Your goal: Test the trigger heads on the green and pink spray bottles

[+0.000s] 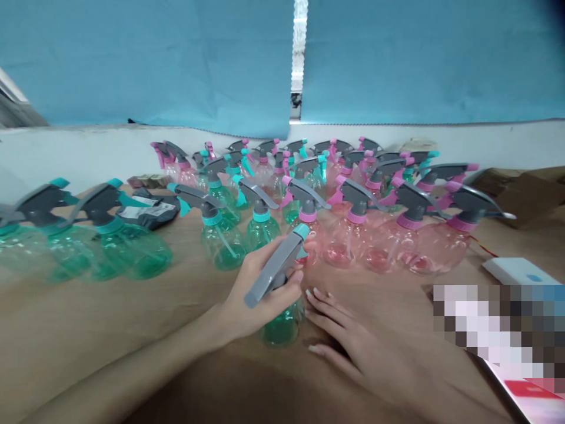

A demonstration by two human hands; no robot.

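Surface: brown paper-covered table [88, 330], blue curtain [176, 59] behind.
Left hand [251, 294]: fingers clamped round the grey trigger top of a clear green plastic spray bottle [282, 327], near centre (upright).
Right hand [357, 341]: fingers apart, flat on the table, just right of it.
Far: rows of pink and green bottles [379, 247].

Desk [88, 318]: brown surface, crowded across its far half. Two green spray bottles [132, 253] stand at far left. Just beside them lies a black packet [148, 212] with a white label. Pink spray bottles [397, 247] form a front row at centre-right, and a mixed cluster of bottles [282, 162] stands behind. A white box [516, 271] lies at right, with a cardboard box [529, 197] beyond it. A blue curtain [176, 59] hangs behind.
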